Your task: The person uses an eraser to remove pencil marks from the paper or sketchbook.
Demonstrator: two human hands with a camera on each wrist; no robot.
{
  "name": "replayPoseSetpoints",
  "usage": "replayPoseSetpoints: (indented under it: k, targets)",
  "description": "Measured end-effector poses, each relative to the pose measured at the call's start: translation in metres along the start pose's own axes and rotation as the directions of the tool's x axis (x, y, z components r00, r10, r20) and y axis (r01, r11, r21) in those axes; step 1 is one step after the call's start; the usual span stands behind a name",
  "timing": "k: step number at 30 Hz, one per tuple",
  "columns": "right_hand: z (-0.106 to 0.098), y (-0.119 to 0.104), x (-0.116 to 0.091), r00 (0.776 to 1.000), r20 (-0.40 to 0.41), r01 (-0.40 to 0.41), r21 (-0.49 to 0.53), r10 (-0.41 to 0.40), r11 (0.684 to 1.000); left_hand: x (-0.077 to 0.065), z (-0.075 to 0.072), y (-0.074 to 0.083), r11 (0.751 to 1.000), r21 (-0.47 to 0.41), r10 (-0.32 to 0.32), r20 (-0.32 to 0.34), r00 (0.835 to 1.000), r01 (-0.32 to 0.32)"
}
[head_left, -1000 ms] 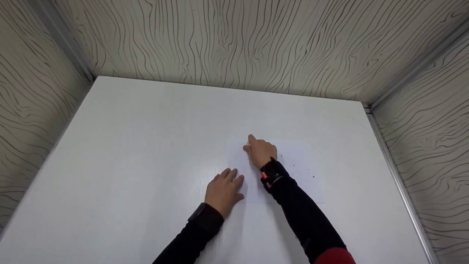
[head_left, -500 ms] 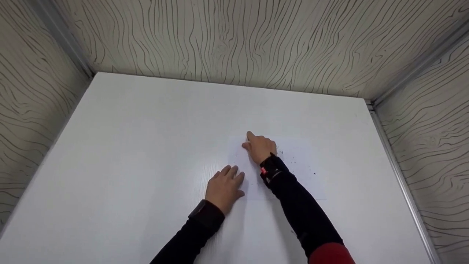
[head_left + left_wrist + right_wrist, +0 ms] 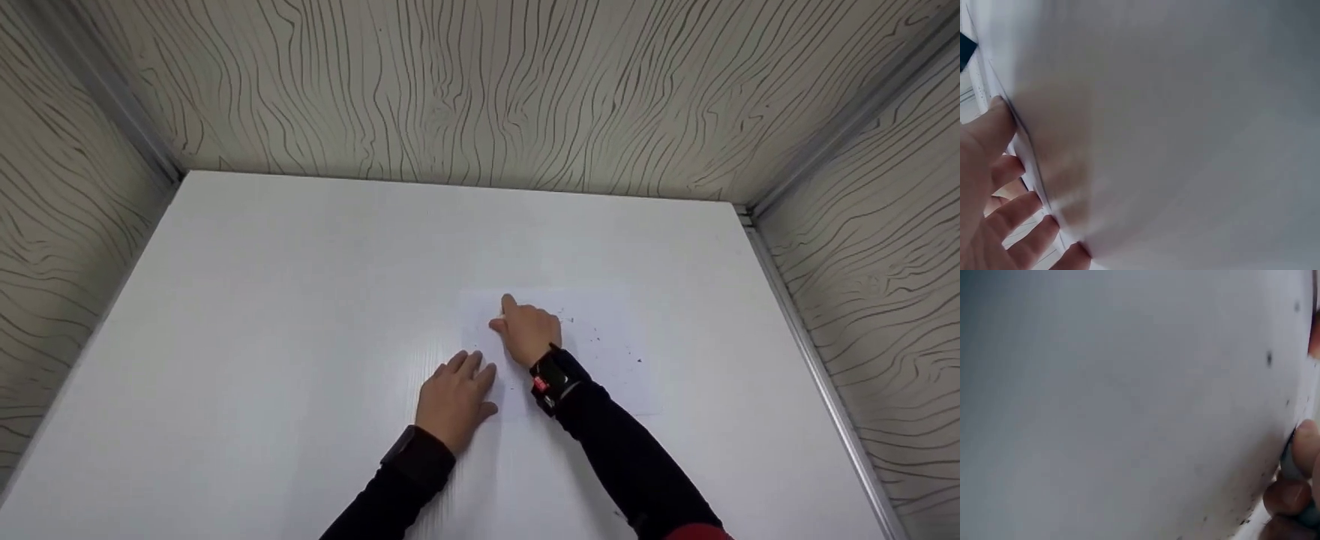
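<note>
One sheet of paper (image 3: 600, 352) lies flat on the white tabletop (image 3: 300, 300), dotted with dark specks (image 3: 598, 339) (too small to count). The left hand (image 3: 454, 399) is laid flat, fingers straight, on the sheet's near-left corner. The right hand (image 3: 527, 330) rests on the sheet with its forefinger extended; whether anything is pinched cannot be told. The specks could be scattered or smeared if the sheet is dragged.

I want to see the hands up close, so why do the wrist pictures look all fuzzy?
Head view: sharp, even light, soft shadows under the left hand and right hand on the paper sheet. Both wrist views: too close, smeared, out of focus; only fingertips show.
</note>
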State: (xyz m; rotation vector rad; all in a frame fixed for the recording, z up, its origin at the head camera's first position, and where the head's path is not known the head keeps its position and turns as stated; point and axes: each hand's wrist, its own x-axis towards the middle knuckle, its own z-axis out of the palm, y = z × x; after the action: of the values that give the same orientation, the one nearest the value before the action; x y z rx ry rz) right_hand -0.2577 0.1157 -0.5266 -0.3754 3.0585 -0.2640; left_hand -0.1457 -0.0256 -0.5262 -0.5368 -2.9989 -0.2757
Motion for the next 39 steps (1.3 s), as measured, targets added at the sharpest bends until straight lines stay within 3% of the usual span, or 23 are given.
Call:
replayPoseSetpoints:
  k: [5, 8, 13, 17, 25, 28, 33, 36, 39]
  targets:
    - [-0.003, 0.009, 0.014, 0.996, -0.073, -0.056, -0.045, 0.053, 0.997, 0.0, 0.001, 0.004, 1.0, 0.015, 0.023, -0.02, 1.0, -0.023]
    - [-0.003, 0.008, 0.012, 0.997, -0.058, -0.06, -0.05, 0.057, 0.997, 0.0, 0.005, 0.004, 0.999, 0.017, 0.031, -0.012, 0.999, -0.031]
    - [-0.002, -0.003, -0.006, 1.0, 0.004, 0.025, -0.014, -0.025, 1.0, 0.0, 0.006, -0.002, 1.0, 0.014, 0.008, -0.011, 1.0, -0.007]
    - [0.001, -0.002, -0.01, 0.997, 0.017, 0.076, -0.063, -0.075, 0.995, -0.001, 0.003, -0.002, 1.0, 0.027, -0.004, 0.011, 1.0, 0.004]
    - [-0.004, 0.015, 0.01, 0.997, -0.066, -0.051, -0.071, 0.046, 0.996, 0.0, 0.006, 0.005, 0.998, 0.056, -0.001, 0.015, 1.0, 0.0]
    - [-0.003, 0.013, 0.008, 0.999, -0.029, -0.043, -0.082, 0.041, 0.996, -0.001, 0.009, 0.006, 0.999, 0.038, 0.005, 0.035, 0.999, -0.006]
    - [0.001, 0.002, -0.009, 0.998, 0.047, 0.053, -0.081, -0.05, 0.995, -0.002, 0.008, 0.003, 1.0, 0.023, -0.007, 0.033, 0.999, 0.006]
    - [0.002, 0.001, -0.011, 0.998, 0.015, 0.068, -0.118, -0.067, 0.991, -0.001, 0.003, 0.002, 0.999, 0.038, -0.011, 0.031, 0.999, 0.01]
    - [-0.001, 0.007, -0.004, 0.999, -0.042, 0.014, -0.126, -0.019, 0.992, 0.0, -0.001, 0.002, 0.999, 0.051, -0.006, 0.042, 0.999, 0.004]
